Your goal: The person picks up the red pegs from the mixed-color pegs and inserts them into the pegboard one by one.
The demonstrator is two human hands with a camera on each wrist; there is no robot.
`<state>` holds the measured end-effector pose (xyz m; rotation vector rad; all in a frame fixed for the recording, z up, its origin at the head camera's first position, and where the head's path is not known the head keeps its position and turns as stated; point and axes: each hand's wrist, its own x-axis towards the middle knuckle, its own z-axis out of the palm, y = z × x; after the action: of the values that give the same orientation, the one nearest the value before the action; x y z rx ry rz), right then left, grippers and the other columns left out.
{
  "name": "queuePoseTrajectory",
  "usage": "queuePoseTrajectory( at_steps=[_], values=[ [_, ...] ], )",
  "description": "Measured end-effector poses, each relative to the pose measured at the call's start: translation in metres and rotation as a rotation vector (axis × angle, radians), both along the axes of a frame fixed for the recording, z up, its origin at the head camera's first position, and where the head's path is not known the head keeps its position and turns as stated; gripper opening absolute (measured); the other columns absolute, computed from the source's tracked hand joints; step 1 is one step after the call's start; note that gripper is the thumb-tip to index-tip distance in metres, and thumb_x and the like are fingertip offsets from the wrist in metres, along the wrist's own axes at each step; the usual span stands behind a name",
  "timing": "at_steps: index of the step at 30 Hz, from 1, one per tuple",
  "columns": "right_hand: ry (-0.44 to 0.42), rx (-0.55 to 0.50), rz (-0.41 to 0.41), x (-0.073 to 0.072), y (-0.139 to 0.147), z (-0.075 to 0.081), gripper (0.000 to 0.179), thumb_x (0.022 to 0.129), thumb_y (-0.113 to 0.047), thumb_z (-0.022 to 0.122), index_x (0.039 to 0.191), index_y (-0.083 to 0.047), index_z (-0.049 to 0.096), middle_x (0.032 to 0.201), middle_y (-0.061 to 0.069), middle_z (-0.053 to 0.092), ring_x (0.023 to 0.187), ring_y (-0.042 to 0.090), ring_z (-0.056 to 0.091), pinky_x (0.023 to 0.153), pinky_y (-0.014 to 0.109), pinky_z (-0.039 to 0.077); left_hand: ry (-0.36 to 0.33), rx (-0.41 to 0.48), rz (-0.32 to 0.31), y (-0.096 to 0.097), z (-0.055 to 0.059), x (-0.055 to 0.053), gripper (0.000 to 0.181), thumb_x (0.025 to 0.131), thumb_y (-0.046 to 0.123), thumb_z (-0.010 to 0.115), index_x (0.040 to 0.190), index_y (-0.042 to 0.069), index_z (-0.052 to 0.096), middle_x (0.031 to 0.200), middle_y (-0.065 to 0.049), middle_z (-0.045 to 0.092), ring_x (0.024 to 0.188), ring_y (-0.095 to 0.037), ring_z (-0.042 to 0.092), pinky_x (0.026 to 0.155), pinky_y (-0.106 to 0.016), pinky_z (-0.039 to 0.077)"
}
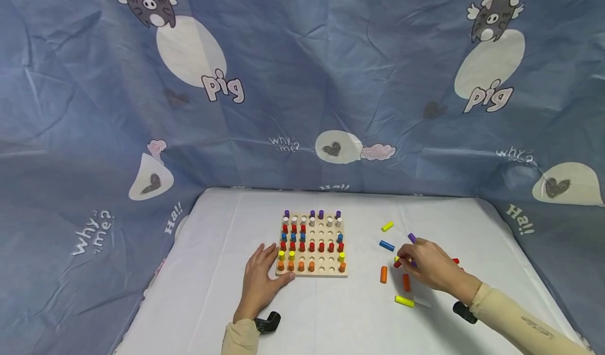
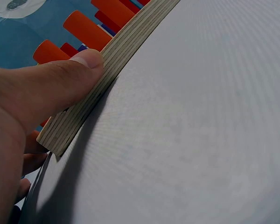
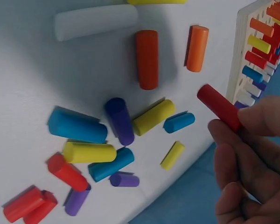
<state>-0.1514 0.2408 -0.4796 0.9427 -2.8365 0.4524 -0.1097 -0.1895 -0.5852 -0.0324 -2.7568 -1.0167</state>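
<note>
A wooden pegboard [image 1: 326, 273] with rows of coloured pegs lies mid-table. My left hand [image 1: 260, 279] holds its near left corner, thumb [image 2: 86, 60] against the front edge and the other fingers along the left side. Over the loose pegs to the right of the board, my right hand [image 1: 427, 264] pinches a red peg [image 3: 219, 107] between thumb and fingers. The peg is tilted and raised above the cloth. Orange pegs [image 2: 86, 29] fill part of the board's nearest row, and purple pegs [image 1: 312, 213] stand in the farthest one.
Loose pegs lie scattered at the right: an orange peg [image 1: 384, 274], a blue peg [image 1: 386, 246], a yellow peg [image 1: 404, 301], a white peg [image 3: 95, 22] and several others, some touching. A patterned blue curtain [image 1: 283, 108] rises behind the white-covered table [image 1: 227, 223].
</note>
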Motion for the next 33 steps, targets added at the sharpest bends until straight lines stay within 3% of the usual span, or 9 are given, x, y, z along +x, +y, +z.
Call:
queuePoseTrajectory(
  at_steps=[11,14,17,19,25,27,29,32,33],
  values=[
    [0.169,-0.092,0.0,-0.025,-0.028,0.001,0.014,0.086,-0.008,0.087,0.097,-0.013,0.081,0.088,-0.008,0.078,0.08,0.01,0.061,0.066,0.028,0.055,0.008,0.006,-0.001,0.001,0.0,0.001,0.084,0.08,0.047,0.089,0.147,0.004,0.063,0.158,-0.014,0.055,0.157,-0.042,0.034,0.127,-0.066,0.026],
    [0.19,-0.088,-0.001,-0.034,-0.038,0.004,0.011,0.087,-0.008,0.086,0.097,-0.011,0.081,0.086,-0.005,0.079,0.08,0.012,0.061,0.093,0.039,0.061,0.017,0.0,-0.005,0.001,0.0,0.001,0.084,0.08,0.048,0.089,0.147,0.004,0.063,0.158,-0.014,0.056,0.156,-0.042,0.035,0.126,-0.067,0.027],
    [0.194,-0.083,0.01,-0.042,-0.048,0.007,0.01,0.087,-0.007,0.085,0.096,-0.009,0.082,0.085,-0.002,0.079,0.081,0.014,0.063,0.119,0.051,0.047,0.022,0.001,-0.004,0.001,0.001,0.001,0.084,0.079,0.049,0.09,0.146,0.003,0.063,0.157,-0.015,0.057,0.155,-0.043,0.036,0.125,-0.068,0.028],
    [0.191,-0.087,0.024,-0.046,-0.056,0.01,0.009,0.088,-0.006,0.085,0.096,-0.008,0.082,0.087,-0.001,0.08,0.084,0.017,0.065,0.125,0.053,0.04,0.02,-0.002,-0.004,0.001,0.0,0.001,0.085,0.079,0.049,0.09,0.146,0.003,0.063,0.157,-0.015,0.057,0.155,-0.043,0.036,0.125,-0.068,0.028],
    [0.229,-0.124,0.079,-0.06,-0.079,0.012,0.011,0.087,-0.002,0.084,0.096,-0.007,0.082,0.089,0.002,0.082,0.085,0.018,0.068,0.119,0.052,0.048,0.021,-0.004,0.003,0.0,0.001,0.001,0.085,0.079,0.048,0.09,0.146,0.003,0.063,0.157,-0.014,0.057,0.156,-0.043,0.035,0.125,-0.068,0.028],
    [0.246,-0.14,0.1,-0.064,-0.086,0.011,0.012,0.086,-0.001,0.084,0.096,-0.007,0.083,0.088,0.001,0.081,0.083,0.017,0.065,0.11,0.05,0.055,0.031,-0.004,0.003,0.0,0.002,0.001,0.084,0.08,0.047,0.09,0.145,0.002,0.064,0.156,-0.015,0.057,0.155,-0.043,0.036,0.125,-0.068,0.028],
    [0.255,-0.154,0.115,-0.067,-0.093,0.01,0.012,0.087,-0.001,0.083,0.097,-0.007,0.083,0.086,-0.001,0.081,0.08,0.016,0.062,0.093,0.044,0.062,0.034,-0.005,0.0,0.0,0.001,0.001,0.083,0.08,0.048,0.09,0.144,0.001,0.064,0.156,-0.015,0.057,0.155,-0.044,0.036,0.125,-0.069,0.028],
    [0.25,-0.163,0.127,-0.071,-0.103,0.009,0.011,0.089,-0.002,0.082,0.098,-0.008,0.083,0.086,-0.002,0.08,0.078,0.013,0.058,0.072,0.037,0.061,0.026,-0.005,-0.005,0.001,0.002,0.002,0.084,0.08,0.049,0.09,0.144,0.001,0.064,0.156,-0.015,0.057,0.155,-0.044,0.036,0.125,-0.069,0.028],
    [0.243,-0.164,0.128,-0.072,-0.107,0.009,0.012,0.09,-0.002,0.081,0.099,-0.009,0.084,0.087,-0.002,0.08,0.077,0.013,0.057,0.071,0.035,0.06,0.018,-0.003,-0.005,0.001,0.001,0.002,0.084,0.08,0.049,0.09,0.145,0.002,0.064,0.157,-0.015,0.057,0.156,-0.043,0.035,0.125,-0.068,0.028]
  ],
)
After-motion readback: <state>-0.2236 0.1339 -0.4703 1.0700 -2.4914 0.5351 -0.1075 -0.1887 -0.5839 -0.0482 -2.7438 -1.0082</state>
